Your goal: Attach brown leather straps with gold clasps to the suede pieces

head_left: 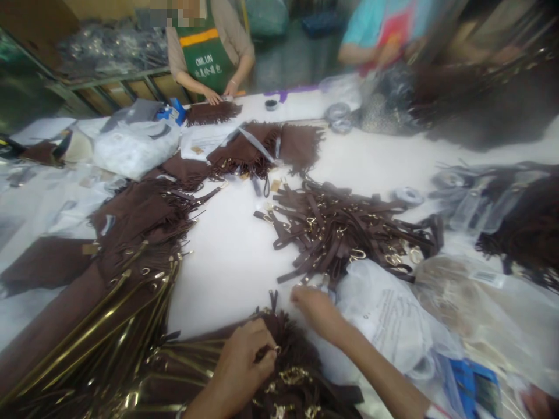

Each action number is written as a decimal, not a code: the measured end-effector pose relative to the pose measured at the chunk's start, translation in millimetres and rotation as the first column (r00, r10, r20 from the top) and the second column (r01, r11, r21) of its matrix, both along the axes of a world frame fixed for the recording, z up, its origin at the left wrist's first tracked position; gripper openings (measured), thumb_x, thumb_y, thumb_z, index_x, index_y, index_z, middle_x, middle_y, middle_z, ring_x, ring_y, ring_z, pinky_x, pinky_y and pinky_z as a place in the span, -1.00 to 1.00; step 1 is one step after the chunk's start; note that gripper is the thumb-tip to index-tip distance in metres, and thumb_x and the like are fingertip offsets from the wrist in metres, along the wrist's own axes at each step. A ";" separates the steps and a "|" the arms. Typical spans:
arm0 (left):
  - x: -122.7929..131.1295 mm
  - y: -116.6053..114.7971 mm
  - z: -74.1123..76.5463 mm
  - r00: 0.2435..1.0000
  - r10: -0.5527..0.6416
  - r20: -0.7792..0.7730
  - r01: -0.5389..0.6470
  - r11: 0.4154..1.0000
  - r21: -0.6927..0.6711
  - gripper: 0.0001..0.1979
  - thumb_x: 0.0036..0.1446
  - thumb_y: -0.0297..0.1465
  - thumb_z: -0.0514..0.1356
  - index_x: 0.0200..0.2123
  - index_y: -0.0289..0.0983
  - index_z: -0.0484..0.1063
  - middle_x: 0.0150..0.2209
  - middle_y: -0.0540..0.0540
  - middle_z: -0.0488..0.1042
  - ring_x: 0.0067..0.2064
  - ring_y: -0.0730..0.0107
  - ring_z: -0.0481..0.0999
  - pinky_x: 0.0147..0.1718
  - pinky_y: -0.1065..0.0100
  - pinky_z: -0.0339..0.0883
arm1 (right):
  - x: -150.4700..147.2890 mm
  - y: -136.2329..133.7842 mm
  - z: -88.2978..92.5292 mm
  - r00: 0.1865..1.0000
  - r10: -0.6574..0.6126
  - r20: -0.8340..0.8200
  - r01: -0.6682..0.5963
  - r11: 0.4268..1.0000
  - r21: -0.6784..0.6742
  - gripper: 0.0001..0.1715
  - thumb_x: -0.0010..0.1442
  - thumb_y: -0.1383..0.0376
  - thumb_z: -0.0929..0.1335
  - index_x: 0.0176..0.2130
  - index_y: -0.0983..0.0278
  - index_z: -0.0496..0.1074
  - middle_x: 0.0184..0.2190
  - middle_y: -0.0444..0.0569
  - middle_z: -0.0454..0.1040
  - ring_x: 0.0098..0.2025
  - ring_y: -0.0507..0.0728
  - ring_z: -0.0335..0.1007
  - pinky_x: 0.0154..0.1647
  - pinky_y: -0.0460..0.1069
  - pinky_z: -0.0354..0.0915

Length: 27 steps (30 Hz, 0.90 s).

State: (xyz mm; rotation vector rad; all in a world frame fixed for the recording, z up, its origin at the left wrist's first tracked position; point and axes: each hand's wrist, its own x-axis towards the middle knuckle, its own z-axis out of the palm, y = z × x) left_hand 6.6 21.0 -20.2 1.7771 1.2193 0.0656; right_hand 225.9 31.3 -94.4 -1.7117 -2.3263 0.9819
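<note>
My left hand (244, 361) is closed at the bottom centre, thumb and fingers pinching a small dark brown piece with a gold ring, seemingly part of a bag. Under it lie dark brown fringed bags (301, 349) with gold zips and gold clasps. My right hand (317, 308) is at the near edge of a heap of brown wrist straps (336, 227) with gold clips. Its fingers point down and left and are blurred, so their grip does not show. A stack of brown bags with long gold zips (109, 314) lies to the left.
White plastic bags (384, 314) and a blue box (476, 384) sit at the right. Fringed brown pieces (247, 145) lie across the white table (218, 250). Beyond it, a person in a green apron (205, 58) handles a brown piece; another person in blue (367, 35) stands further right.
</note>
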 end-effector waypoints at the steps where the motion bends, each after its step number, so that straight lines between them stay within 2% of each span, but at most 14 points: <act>1: -0.6 -0.2 0.3 1.000 0.007 0.027 -0.007 1.000 -0.007 -0.87 0.09 -0.51 0.16 -0.39 -0.19 0.46 -0.31 0.00 0.45 -0.19 0.30 0.41 -0.22 0.32 0.20 | 2.7 8.9 -9.3 0.998 -0.012 0.059 0.010 0.999 0.032 -0.76 0.22 0.54 0.23 -0.20 0.31 0.40 -0.23 0.06 0.49 -0.15 0.20 0.38 -0.19 0.00 0.21; 5: -2.1 0.0 -0.4 0.998 0.025 0.053 -0.024 0.999 -0.028 -0.84 0.11 -0.51 0.17 -0.36 -0.15 0.50 -0.31 0.03 0.50 -0.18 0.30 0.43 -0.16 0.31 0.19 | 5.0 31.1 -35.7 0.983 0.076 0.169 -0.093 0.991 0.096 -0.73 0.19 0.57 0.24 -0.18 0.36 0.43 -0.16 0.21 0.45 -0.08 0.32 0.32 -0.12 0.12 0.19; 8: -1.8 0.6 -2.5 0.998 0.043 0.039 -0.042 0.999 -0.027 -0.88 0.14 -0.46 0.19 -0.39 -0.16 0.50 -0.33 0.03 0.50 -0.20 0.30 0.43 -0.19 0.32 0.18 | 4.7 36.7 -38.7 0.968 0.154 0.197 -0.181 0.975 0.127 -0.79 0.20 0.52 0.26 -0.22 0.37 0.45 -0.20 0.23 0.45 -0.09 0.34 0.30 -0.08 0.17 0.17; 11: -1.6 0.3 -2.6 0.996 0.071 0.045 -0.069 0.997 -0.030 -0.88 0.16 -0.43 0.19 -0.42 -0.17 0.49 -0.34 0.03 0.51 -0.21 0.30 0.44 -0.22 0.32 0.19 | 5.9 37.6 -27.4 0.961 0.221 0.165 -0.247 0.956 0.155 -0.87 0.25 0.44 0.29 -0.28 0.33 0.44 -0.24 0.13 0.47 -0.10 0.28 0.30 -0.05 0.13 0.16; 13: -1.8 -0.3 -1.4 0.995 0.078 0.055 -0.076 0.997 -0.025 -0.88 0.16 -0.43 0.19 -0.41 -0.16 0.49 -0.35 0.04 0.51 -0.22 0.31 0.44 -0.21 0.32 0.19 | 6.0 34.6 -12.9 0.958 0.259 0.123 -0.278 0.944 0.177 -0.89 0.31 0.35 0.29 -0.25 0.28 0.42 -0.27 0.03 0.48 -0.13 0.21 0.32 -0.05 0.08 0.16; 16: -1.9 -0.9 0.6 0.996 0.082 0.047 -0.081 0.997 -0.017 -0.89 0.15 -0.44 0.19 -0.39 -0.13 0.50 -0.34 0.06 0.53 -0.20 0.30 0.45 -0.18 0.32 0.19 | 1.2 22.9 13.3 0.963 0.270 -0.007 -0.262 0.941 0.216 -0.83 0.38 0.26 0.23 -0.18 0.22 0.39 -0.32 -0.06 0.48 -0.23 0.15 0.35 -0.17 0.02 0.17; 19: -1.8 -1.3 1.3 0.996 0.089 0.022 -0.089 0.996 -0.019 -0.88 0.15 -0.43 0.19 -0.36 -0.11 0.51 -0.31 0.07 0.55 -0.17 0.27 0.45 -0.15 0.31 0.19 | -10.6 4.1 32.6 0.948 0.182 -0.260 -0.143 0.977 0.160 -0.80 0.39 0.25 0.20 -0.20 0.19 0.39 -0.38 -0.12 0.48 -0.33 0.10 0.38 -0.31 -0.03 0.15; 22: -2.1 -1.9 0.2 0.996 0.085 -0.004 -0.085 0.996 -0.010 -0.89 0.15 -0.42 0.19 -0.38 -0.14 0.51 -0.33 0.04 0.53 -0.19 0.25 0.44 -0.19 0.31 0.20 | -23.2 -18.6 37.7 0.897 0.026 -0.441 -0.015 0.999 0.028 -0.76 0.39 0.26 0.19 -0.23 0.18 0.41 -0.37 -0.12 0.49 -0.32 0.08 0.40 -0.32 -0.05 0.17; 25: -2.6 -1.4 -1.6 0.996 0.083 -0.019 -0.083 0.996 -0.007 -0.91 0.16 -0.40 0.19 -0.37 -0.15 0.50 -0.31 0.02 0.52 -0.19 0.25 0.43 -0.20 0.31 0.20 | -26.0 -40.8 36.2 0.805 -0.136 -0.578 0.073 0.989 -0.131 -0.69 0.41 0.26 0.16 -0.02 0.11 0.42 -0.23 -0.08 0.50 -0.18 0.11 0.40 -0.18 -0.04 0.25; 27: -2.8 -0.5 -2.7 0.996 0.082 -0.019 -0.082 0.996 -0.017 -0.91 0.17 -0.39 0.18 -0.36 -0.16 0.50 -0.30 0.02 0.52 -0.20 0.26 0.43 -0.20 0.31 0.20 | -22.1 -52.3 36.9 0.744 -0.215 -0.633 0.087 0.970 -0.227 -0.62 0.41 0.24 0.16 0.14 0.04 0.35 -0.14 -0.05 0.48 -0.10 0.12 0.37 -0.08 -0.01 0.27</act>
